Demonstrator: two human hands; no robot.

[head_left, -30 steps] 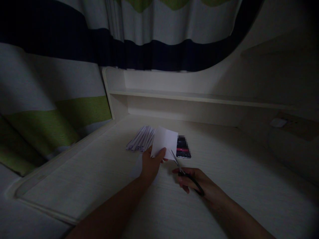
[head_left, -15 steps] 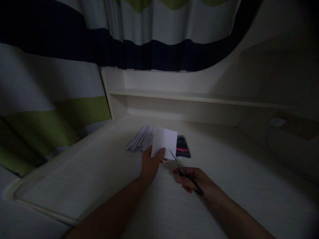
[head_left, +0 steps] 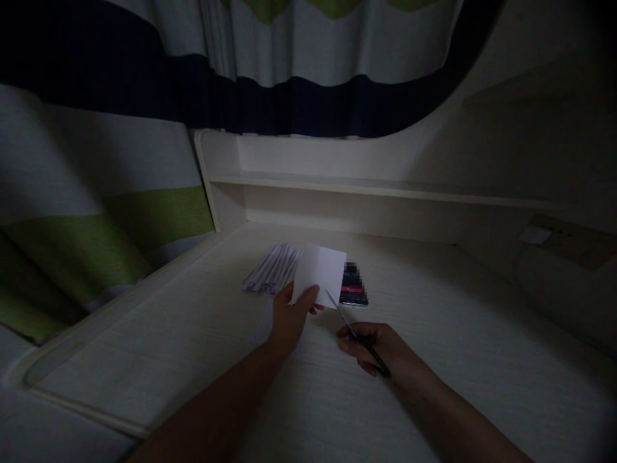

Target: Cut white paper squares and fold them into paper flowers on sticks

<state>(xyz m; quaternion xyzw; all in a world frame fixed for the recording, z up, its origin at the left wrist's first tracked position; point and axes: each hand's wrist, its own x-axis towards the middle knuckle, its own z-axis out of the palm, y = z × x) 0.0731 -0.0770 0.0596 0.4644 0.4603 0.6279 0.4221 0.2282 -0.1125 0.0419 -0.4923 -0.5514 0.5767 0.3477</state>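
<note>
My left hand [head_left: 292,316] pinches a white sheet of paper [head_left: 321,270] at its lower edge, thumb on top and fingers behind. In my right hand [head_left: 373,347] is a pair of scissors [head_left: 364,342] with dark handles, its blades pointing up and left. The blade tips lie over the lower right part of the paper; whether they cut into it I cannot tell. Behind the paper to the left rests a bundle of narrow white paper strips or rolls [head_left: 270,269]. A phone [head_left: 354,294] with a dark, partly blurred screen lies just right of the paper.
The pale desk top [head_left: 434,302] spreads around the hands. At the back runs a low white shelf [head_left: 361,186]. Striped curtains [head_left: 106,161] hang at the left and behind. A socket strip [head_left: 573,241] is at the right wall. Another pale sheet [head_left: 263,325] lies beneath my left forearm.
The paper has shifted and turned very slightly, its right edge moving a little rightward. The scissor tips sit slightly further left on it. Both hands keep their grips.
</note>
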